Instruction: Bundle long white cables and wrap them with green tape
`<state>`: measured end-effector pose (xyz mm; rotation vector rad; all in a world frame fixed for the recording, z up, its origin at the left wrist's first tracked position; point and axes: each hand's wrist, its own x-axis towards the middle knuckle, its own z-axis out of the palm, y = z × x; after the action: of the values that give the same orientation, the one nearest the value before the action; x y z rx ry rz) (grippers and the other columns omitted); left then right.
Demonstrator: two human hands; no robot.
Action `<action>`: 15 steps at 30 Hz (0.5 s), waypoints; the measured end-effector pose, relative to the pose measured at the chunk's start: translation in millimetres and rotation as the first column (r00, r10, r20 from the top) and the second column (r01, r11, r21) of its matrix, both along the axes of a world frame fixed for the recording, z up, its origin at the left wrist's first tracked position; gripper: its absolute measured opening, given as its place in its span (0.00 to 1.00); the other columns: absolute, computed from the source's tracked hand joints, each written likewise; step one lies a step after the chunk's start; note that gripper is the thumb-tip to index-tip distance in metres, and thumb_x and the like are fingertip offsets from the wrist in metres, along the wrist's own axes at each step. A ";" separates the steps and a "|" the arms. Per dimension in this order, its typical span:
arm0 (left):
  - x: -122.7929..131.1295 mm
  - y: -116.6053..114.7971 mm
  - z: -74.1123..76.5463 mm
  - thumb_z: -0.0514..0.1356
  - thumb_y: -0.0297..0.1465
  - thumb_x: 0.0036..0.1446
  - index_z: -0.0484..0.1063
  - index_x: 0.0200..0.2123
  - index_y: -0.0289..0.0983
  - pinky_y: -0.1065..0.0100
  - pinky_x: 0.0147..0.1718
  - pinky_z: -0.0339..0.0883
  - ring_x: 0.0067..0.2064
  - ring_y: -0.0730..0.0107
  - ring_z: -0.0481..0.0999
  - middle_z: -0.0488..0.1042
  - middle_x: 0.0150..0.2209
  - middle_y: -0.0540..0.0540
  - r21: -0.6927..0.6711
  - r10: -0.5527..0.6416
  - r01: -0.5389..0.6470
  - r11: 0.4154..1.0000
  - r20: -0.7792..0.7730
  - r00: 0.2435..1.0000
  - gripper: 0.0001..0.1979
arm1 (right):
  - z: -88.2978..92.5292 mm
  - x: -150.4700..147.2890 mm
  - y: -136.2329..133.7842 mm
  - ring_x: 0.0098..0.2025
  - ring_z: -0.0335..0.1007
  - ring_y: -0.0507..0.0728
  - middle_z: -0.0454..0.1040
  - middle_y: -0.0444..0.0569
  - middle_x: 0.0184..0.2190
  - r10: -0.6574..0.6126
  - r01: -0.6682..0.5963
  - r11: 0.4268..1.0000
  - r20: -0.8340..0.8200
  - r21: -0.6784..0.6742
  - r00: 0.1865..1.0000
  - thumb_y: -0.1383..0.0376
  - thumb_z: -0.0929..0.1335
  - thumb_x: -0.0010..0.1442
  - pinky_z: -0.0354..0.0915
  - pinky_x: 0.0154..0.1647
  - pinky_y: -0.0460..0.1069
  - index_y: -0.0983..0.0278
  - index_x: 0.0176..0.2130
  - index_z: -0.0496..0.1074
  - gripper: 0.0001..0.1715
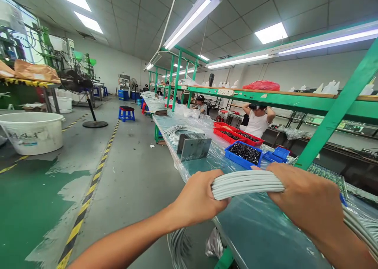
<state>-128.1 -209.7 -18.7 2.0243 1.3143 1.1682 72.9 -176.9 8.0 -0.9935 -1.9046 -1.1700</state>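
Note:
A bundle of pale grey cables [248,184] stretches between my two hands, arching slightly over the edge of the workbench [260,229]. My left hand [203,196] is closed around its left end, and my right hand [307,198] grips it farther right. Below my left forearm, loose cable ends hang down beside the bench. More of the grey cable shows past my right wrist at the right edge. Just beyond my hands sits a blue bin [243,153] filled with small black parts. An upright grey metal plate fixture [196,149] stands on the bench ahead.
Coiled cable [183,132] lies behind the fixture. Red trays [218,132] hold more dark parts. A green post [339,103] slants across the right side. Two people sit across the bench. On the floor are a white tub [32,137], a fan [94,115] and a blue stool [126,114].

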 end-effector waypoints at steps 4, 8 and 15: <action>-6.3 -18.2 12.4 0.58 0.24 0.43 0.58 0.22 0.37 0.76 0.21 0.49 0.24 0.79 0.55 0.57 0.22 0.57 -0.027 -0.103 0.108 0.994 0.153 0.983 0.09 | 5.2 2.0 -15.4 0.19 0.63 0.52 0.71 0.42 0.22 0.020 -0.033 0.994 -0.124 -0.103 0.992 0.62 0.59 0.55 0.47 0.19 0.44 0.60 0.31 0.69 0.11; -12.9 -34.0 28.9 0.57 0.22 0.43 0.59 0.23 0.37 0.77 0.20 0.50 0.24 0.80 0.56 0.58 0.22 0.57 -0.017 -0.154 0.159 0.987 0.163 0.975 0.08 | 9.1 7.9 -26.0 0.17 0.64 0.51 0.71 0.40 0.20 0.144 -0.164 0.976 -0.137 -0.145 0.980 0.64 0.58 0.51 0.53 0.17 0.43 0.59 0.31 0.68 0.11; -43.4 -41.5 42.6 0.60 0.22 0.41 0.63 0.23 0.35 0.78 0.20 0.51 0.24 0.81 0.57 0.59 0.21 0.57 0.020 -0.035 0.032 0.999 0.176 0.984 0.07 | -13.7 22.4 -28.6 0.23 0.71 0.57 0.76 0.47 0.32 0.091 -0.380 0.726 -0.468 -0.573 0.879 0.55 0.68 0.45 0.61 0.18 0.46 0.54 0.54 0.61 0.35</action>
<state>-171.5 -251.2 23.9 1.8979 1.1832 1.3147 95.2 -205.5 -5.8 -1.1765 -2.0279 -0.0751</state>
